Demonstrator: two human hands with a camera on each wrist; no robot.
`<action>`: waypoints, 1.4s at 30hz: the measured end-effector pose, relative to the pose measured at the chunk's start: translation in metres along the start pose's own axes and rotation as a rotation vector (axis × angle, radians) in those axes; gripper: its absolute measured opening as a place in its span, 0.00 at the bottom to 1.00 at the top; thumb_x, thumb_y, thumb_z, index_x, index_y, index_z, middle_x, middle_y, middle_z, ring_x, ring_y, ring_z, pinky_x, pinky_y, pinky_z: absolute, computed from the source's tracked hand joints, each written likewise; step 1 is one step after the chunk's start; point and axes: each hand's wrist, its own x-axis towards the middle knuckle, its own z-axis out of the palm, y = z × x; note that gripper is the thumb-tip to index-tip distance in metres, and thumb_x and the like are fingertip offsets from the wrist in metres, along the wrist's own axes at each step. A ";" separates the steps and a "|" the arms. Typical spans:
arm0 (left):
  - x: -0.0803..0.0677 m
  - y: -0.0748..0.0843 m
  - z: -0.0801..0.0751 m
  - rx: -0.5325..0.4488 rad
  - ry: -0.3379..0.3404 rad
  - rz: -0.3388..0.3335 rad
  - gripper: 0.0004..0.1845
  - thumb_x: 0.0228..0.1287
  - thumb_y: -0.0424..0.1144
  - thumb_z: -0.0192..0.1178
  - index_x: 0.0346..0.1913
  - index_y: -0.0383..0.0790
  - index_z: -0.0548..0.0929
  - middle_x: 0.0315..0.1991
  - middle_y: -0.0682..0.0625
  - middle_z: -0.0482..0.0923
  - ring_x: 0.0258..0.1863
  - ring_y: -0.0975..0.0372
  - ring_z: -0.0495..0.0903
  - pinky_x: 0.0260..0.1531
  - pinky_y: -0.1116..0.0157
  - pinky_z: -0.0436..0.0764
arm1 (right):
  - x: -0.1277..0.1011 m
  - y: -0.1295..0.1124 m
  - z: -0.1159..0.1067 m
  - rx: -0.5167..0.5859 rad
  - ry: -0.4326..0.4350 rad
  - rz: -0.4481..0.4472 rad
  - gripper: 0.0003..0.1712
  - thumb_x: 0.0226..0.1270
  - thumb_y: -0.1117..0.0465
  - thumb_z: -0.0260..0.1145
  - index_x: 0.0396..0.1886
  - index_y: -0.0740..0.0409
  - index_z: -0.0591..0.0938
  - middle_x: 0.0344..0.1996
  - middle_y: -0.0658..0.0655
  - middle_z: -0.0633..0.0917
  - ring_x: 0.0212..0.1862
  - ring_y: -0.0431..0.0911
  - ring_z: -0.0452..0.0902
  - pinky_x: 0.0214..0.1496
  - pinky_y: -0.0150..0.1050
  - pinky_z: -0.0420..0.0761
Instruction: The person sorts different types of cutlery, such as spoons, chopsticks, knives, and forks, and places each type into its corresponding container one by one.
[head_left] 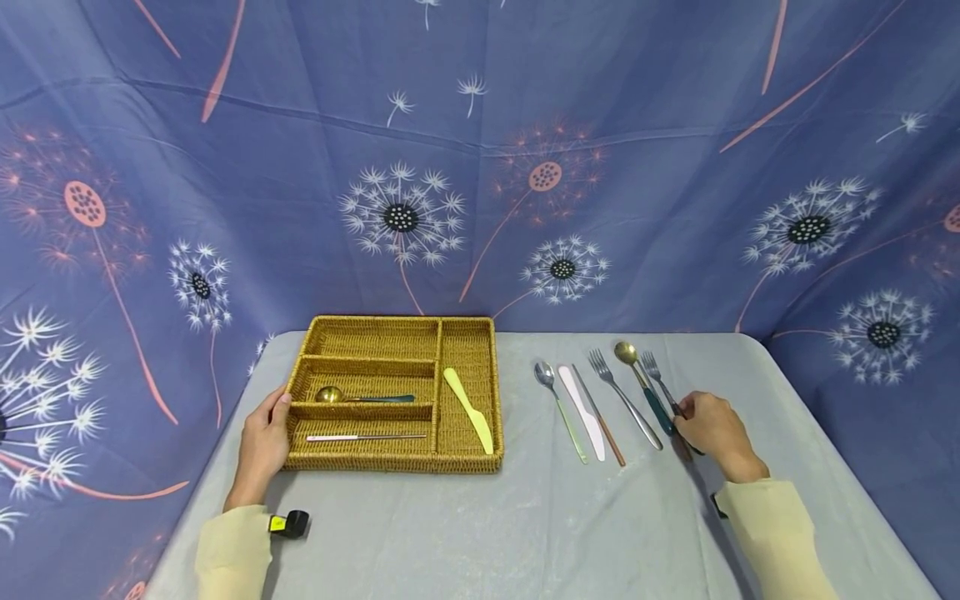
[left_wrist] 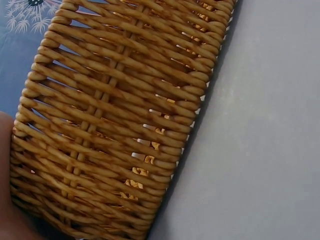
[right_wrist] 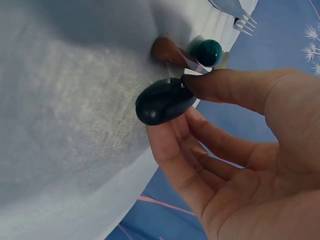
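Note:
My left hand [head_left: 264,442] grips the left wall of a woven wicker cutlery tray [head_left: 360,464], whose weave fills most of the left wrist view. On the right, my right hand [head_left: 716,429] pinches the dark handle [right_wrist: 162,102] of a fork [head_left: 652,368] between thumb and fingers; its tines point toward the back of the table. Beside it lie a gold spoon [head_left: 626,353] with a green handle and a piece with a brown handle [right_wrist: 167,52], partly hidden. Inside the tray are a gold ladle-like spoon [head_left: 330,394], a thin pink-handled utensil [head_left: 333,438] and a yellow-green knife [head_left: 471,412].
Between tray and right hand lie a green-handled spoon [head_left: 545,375], a pale pink knife [head_left: 581,412], a thin brown-handled knife [head_left: 609,437] and a silver fork [head_left: 628,400]. A grey cloth covers the table [head_left: 480,533]. Blue dandelion-print fabric [head_left: 480,192] hangs behind and at the sides.

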 end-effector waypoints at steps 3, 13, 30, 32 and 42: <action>0.000 -0.001 0.000 -0.001 -0.009 -0.005 0.33 0.90 0.56 0.37 0.84 0.38 0.63 0.82 0.32 0.60 0.82 0.34 0.54 0.80 0.35 0.56 | -0.003 0.000 0.000 -0.003 -0.004 0.020 0.12 0.64 0.67 0.67 0.41 0.74 0.83 0.31 0.64 0.85 0.34 0.57 0.81 0.33 0.52 0.80; -0.001 -0.003 0.000 -0.003 -0.018 -0.002 0.34 0.90 0.56 0.37 0.85 0.38 0.62 0.82 0.31 0.59 0.82 0.34 0.54 0.79 0.35 0.56 | -0.014 0.003 -0.001 -0.007 -0.018 0.028 0.11 0.60 0.68 0.69 0.38 0.74 0.81 0.28 0.63 0.83 0.30 0.54 0.79 0.28 0.46 0.77; -0.002 -0.001 -0.001 -0.007 0.007 -0.010 0.33 0.91 0.54 0.38 0.84 0.37 0.65 0.81 0.32 0.60 0.82 0.34 0.55 0.80 0.36 0.56 | -0.034 0.005 -0.006 -0.004 -0.046 0.047 0.12 0.60 0.65 0.71 0.37 0.70 0.82 0.29 0.59 0.83 0.29 0.51 0.78 0.28 0.44 0.75; -0.002 -0.001 -0.001 -0.007 0.007 -0.008 0.33 0.91 0.54 0.38 0.84 0.37 0.64 0.81 0.31 0.60 0.82 0.34 0.55 0.80 0.36 0.56 | -0.037 0.005 -0.007 0.001 -0.047 0.046 0.11 0.59 0.66 0.70 0.37 0.70 0.82 0.29 0.59 0.83 0.29 0.51 0.78 0.27 0.44 0.75; 0.000 0.001 0.000 -0.003 0.005 -0.007 0.33 0.90 0.55 0.38 0.84 0.38 0.64 0.81 0.31 0.60 0.81 0.34 0.55 0.80 0.36 0.55 | -0.049 0.009 -0.006 -0.011 -0.050 0.085 0.12 0.60 0.64 0.71 0.37 0.70 0.83 0.30 0.61 0.84 0.29 0.51 0.78 0.26 0.44 0.75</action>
